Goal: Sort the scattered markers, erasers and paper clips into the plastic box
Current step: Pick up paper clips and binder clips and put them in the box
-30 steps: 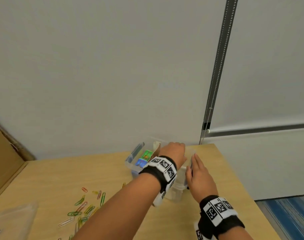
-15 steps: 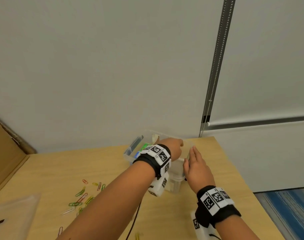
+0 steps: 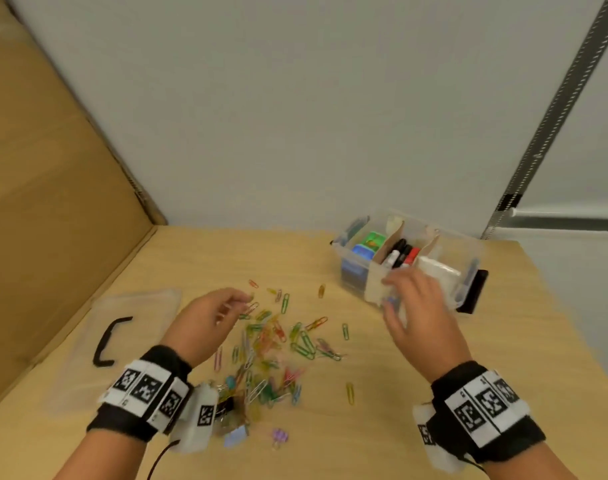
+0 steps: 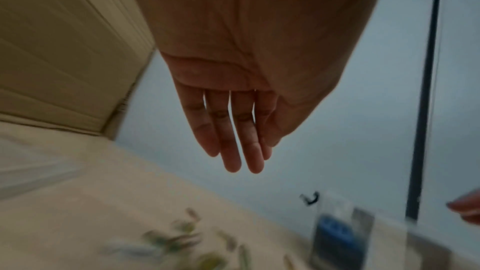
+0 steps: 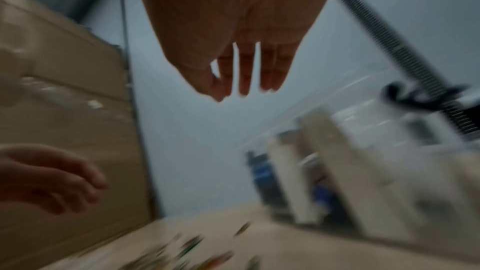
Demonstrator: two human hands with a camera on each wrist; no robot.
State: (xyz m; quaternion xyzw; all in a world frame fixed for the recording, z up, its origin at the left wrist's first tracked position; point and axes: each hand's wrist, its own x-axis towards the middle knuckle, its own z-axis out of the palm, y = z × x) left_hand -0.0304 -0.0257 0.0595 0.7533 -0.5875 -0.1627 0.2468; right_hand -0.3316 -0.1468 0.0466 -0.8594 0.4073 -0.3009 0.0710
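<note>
The plastic box [image 3: 404, 258] is sitting at the far right of the worktop [image 3: 434, 393], already holding markers [image 3: 401, 252] in its middle section and coloured erasers [image 3: 368, 245] in the left one. The paper clips [image 3: 278, 344] are still lying scattered between both hands, so that part looks undone. The left hand [image 3: 209, 318] is hovering over them, fingers loosely spread and empty; the right hand [image 3: 420, 317] is hanging spread just before the box, holding nothing.
</note>
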